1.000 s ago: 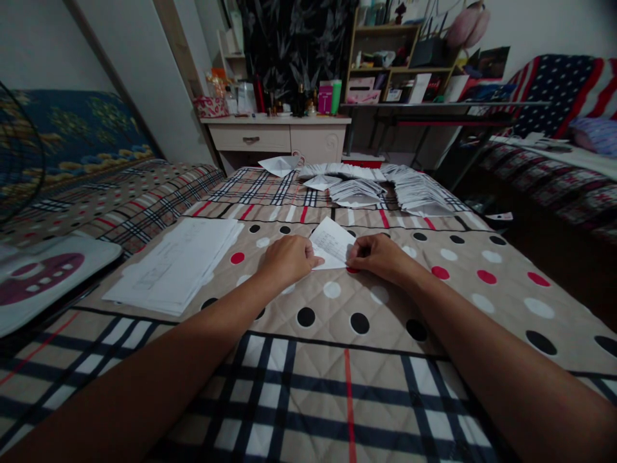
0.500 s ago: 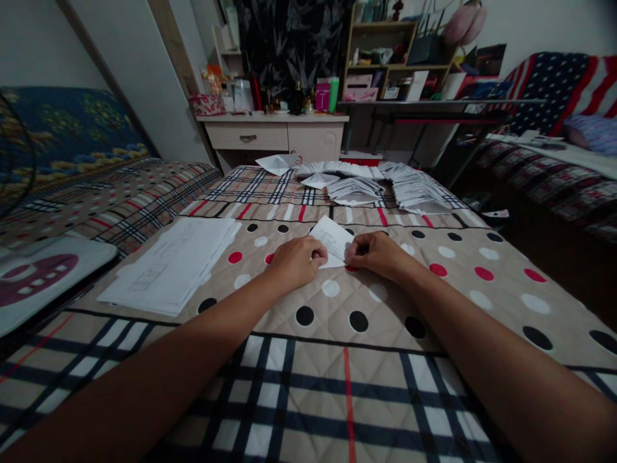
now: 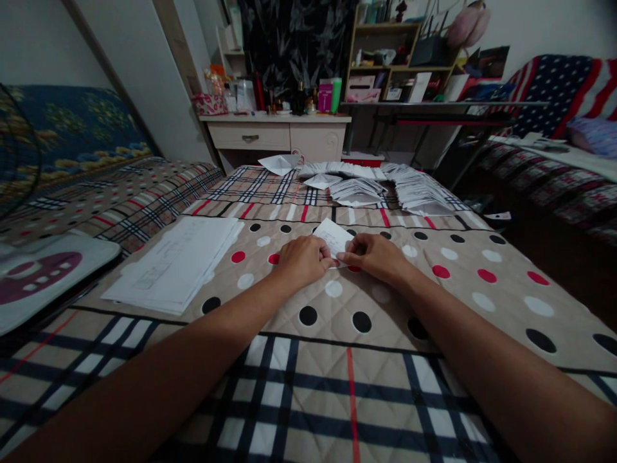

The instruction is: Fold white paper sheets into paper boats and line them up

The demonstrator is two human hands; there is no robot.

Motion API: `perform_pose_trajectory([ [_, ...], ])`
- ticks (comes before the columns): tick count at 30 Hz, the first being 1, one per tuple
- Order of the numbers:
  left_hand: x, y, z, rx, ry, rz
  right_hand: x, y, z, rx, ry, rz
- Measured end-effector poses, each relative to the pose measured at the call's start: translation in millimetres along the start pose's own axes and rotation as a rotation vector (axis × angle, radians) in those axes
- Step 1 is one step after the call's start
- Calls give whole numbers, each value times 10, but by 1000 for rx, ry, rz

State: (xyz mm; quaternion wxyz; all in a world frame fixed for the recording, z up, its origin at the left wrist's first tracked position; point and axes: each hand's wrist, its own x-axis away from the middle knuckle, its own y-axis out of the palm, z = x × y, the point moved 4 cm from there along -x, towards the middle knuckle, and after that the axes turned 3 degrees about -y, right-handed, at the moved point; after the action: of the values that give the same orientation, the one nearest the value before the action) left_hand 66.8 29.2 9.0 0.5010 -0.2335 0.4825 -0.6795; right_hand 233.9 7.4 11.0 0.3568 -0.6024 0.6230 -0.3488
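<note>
one quilted bed cover (image 3: 313,411) spreads under everything, with plaid bands and rows of red, black and white dots. beyond its far edge, near twelve o'clock, stands one white dresser (image 3: 315,143) crowded with bottles and boxes. at nine o'clock sits one white object with a purple oval panel (image 3: 87,280), cut off by the edge of the view. between it and the hands, at about ten o'clock, lies one pile of flat sheets (image 3: 173,263), slightly fanned; how many sheets cannot be counted.

from twelve to one o'clock, toward the far end of the bed, are three groups of folded papers: a long bundle (image 3: 421,190) at one, a shorter bundle (image 3: 357,191) nearer twelve, and a row (image 3: 340,168) just behind that one. the pieces in them are too tightly packed to count. two more folded pieces (image 3: 279,165) lie to the eleven o'clock side.

two hands meet in the middle. the left hand (image 3: 306,258) is curled nearly closed, thumb and forefinger pinching the near edge of one folded sheet (image 3: 332,233); the right hand (image 3: 378,256) pinches it at about four o'clock, fingers bent. the sheet is small and white, with faint dark writing and one corner pointing to twelve; fingers hide its near edge.
</note>
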Motion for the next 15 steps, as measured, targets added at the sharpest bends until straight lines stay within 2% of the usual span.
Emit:
perform_pose_trajectory([
  [4, -14, -3, -33, 53, 21, -32, 32, 3, -36, 34, -17, 17],
  [15, -99, -28, -355, 300, 184, -264, 15, 17, 71, -70, -74, -18],
])
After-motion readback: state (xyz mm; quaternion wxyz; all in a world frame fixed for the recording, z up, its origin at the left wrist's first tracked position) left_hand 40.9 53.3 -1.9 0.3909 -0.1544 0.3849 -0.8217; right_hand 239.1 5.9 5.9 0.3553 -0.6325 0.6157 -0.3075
